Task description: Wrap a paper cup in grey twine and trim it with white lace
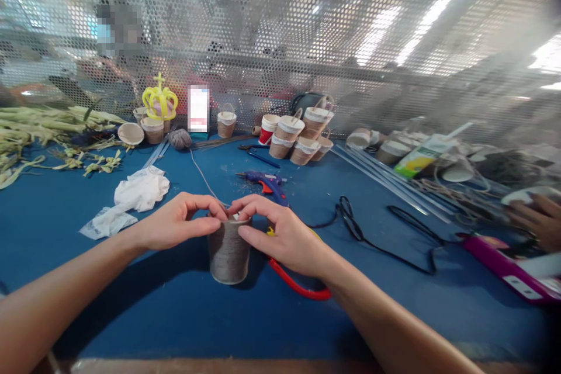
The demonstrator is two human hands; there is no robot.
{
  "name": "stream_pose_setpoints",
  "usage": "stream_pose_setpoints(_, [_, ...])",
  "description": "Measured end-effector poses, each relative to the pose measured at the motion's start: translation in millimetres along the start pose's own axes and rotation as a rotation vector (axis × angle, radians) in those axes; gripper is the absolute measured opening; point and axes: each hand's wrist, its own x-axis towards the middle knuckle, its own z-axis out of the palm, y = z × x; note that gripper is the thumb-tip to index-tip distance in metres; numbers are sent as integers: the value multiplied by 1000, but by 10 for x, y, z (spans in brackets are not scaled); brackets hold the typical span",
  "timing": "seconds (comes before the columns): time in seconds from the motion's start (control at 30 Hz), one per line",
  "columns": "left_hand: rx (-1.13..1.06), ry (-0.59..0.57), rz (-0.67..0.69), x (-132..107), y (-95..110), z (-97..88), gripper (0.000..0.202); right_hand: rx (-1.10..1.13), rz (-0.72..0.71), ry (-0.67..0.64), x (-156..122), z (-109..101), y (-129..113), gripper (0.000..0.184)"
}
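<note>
Grey cup point(229, 257): is being held upright on the blue table point(175, 321), just below the middle of the frame.
Left hand point(184, 221): is being closed narrowly on the cup's top from the left, the thumb being pressed outside and the fingers being curled over the edge.
Right hand point(283, 235): is being closed on the top from the right in the same narrow grip; both sets of fingertips are being brought nearly together.
Yarn: a thin strand point(202, 173) is being stretched towards the hands from the grey ball point(180, 139), upper left of centre.
Glue gun point(269, 184): is being left lying just beyond the right hand.
Red handle point(300, 289): is being partly hidden by the right forearm.
Co-worker's hand point(539, 219): is being rested near the right edge, its fingers being too blurred to tell.
</note>
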Motion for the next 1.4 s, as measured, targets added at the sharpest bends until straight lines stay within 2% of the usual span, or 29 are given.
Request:
stream_pose_setpoints(0.1, [-15, -20, -6, -2, -15, -19, 13, 0, 5, -1, -1, 6, -9, 7])
stream_pose_setpoints(0.27, [-35, 11, -28, 8, -44, -12, 14, -29, -16, 4, 9, 28, -25, 8])
stream_pose_setpoints(0.33, [-33, 17, -34, 11, -49, -5, 15, -65, -22, 56, 39, -18, 1, 12])
stream_pose_setpoints(0.4, [-23, 26, -34, 8, -45, 0, 16, -160, 66, 196, 85, -116, 75, 16])
stream_pose_setpoints(0.47, [-5, 46, -39, -2, -28, 3, 16, -330, 268, 367, 136, -242, 200, 20])
stream_pose_setpoints(0.5, [4, 59, -45, -9, -16, 5, 16, -464, 383, 401, 159, -302, 277, 22])
stream_pose_setpoints(0.6, [-4, 109, -46, -32, 24, 5, 17, -555, 496, 350, 212, -409, 515, 21])
stream_pose_setpoints(0.73, [35, 242, 50, -46, 26, -10, 19, -574, 604, 245, 288, -393, 726, 16])
stream_pose_setpoints(0.9, [313, 455, 192, -14, -125, -38, 13, -473, 741, 207, 411, -397, 791, 23])
stream_pose_setpoints(1.0, [382, 468, 173, 15, -212, -46, 14, -360, 748, 283, 408, -427, 728, 23])
stream_pose_setpoints(1.1, [387, 475, 141, 35, -242, -54, 16, -189, 685, 351, 322, -452, 561, 21])
stream_pose_setpoints(1.2, [378, 482, 124, 48, -241, -67, 17, -24, 608, 334, 187, -455, 331, 10])
stream_pose_setpoints(1.33, [351, 468, 105, 60, -233, -86, 18, 212, 505, 286, 10, -364, 87, 22])
stream_pose_setpoints(1.4, [327, 459, 94, 67, -230, -89, 17, 284, 462, 252, -51, -288, 25, 21])
